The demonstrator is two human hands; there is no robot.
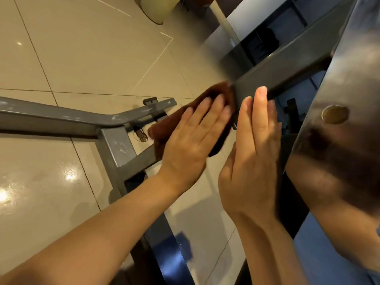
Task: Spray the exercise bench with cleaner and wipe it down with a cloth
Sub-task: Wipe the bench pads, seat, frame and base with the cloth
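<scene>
here, scene: looked down over a grey metal bench frame (115, 120) on a glossy beige tiled floor (82, 48).
left hand (191, 138): lay flat with fingers straight and close together, pressing a brown cloth (213, 95) against the end of a grey crossbar (287, 64).
cloth: sat near centre, bunched under the palm, spilling out toward 10 o'clock and 5 o'clock of the hand.
right hand (253, 157): stood at 3 o'clock of the left one, fingers straight and together, fingertips laid on the crossbar; held nothing.
shiny panel (339, 140): filled the 3 o'clock edge, carrying a round brass-coloured stud (335, 114).
pale round base (156, 9): stood at 12 o'clock on the floor.
spray cleaner: could not tell where.
</scene>
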